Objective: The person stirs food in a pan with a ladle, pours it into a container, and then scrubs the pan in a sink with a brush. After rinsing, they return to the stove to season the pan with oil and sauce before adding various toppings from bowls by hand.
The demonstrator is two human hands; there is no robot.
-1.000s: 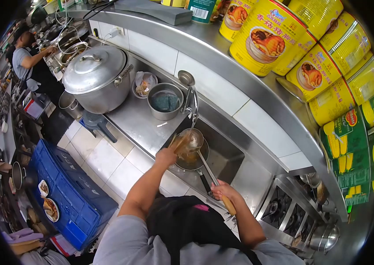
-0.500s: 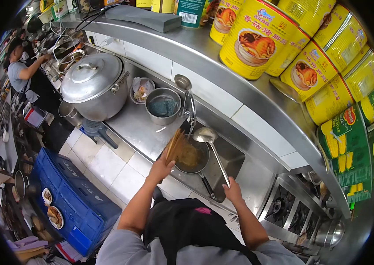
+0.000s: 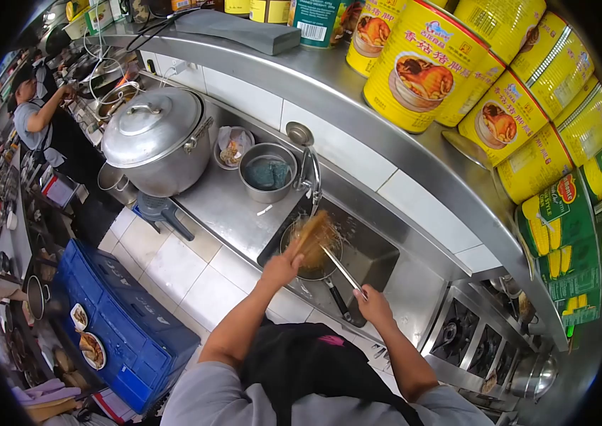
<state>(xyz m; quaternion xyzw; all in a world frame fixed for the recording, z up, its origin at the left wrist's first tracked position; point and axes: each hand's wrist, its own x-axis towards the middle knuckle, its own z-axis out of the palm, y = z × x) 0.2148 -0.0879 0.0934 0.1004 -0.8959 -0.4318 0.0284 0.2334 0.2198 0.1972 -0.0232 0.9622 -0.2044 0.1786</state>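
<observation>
Brown brush [image 3: 312, 238] — blurred, prob. bamboo — tilted in L hand [image 3: 283, 270], ladle [image 3: 343, 269] in R hand [image 3: 373, 306], over blk-handled pan [image 3: 317, 272] in sink [image 3: 380, 264].

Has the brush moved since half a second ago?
Yes, rightward: the brush was left of the faucet spout; now its bristles reach past it.

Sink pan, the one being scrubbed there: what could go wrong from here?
The brush in the left hand is blurred with motion, so it might flick water out of the sink. The ladle in the right hand might slip if its handle is wet. The pan's black handle points toward the person and could get bumped, tipping the pan.
</observation>
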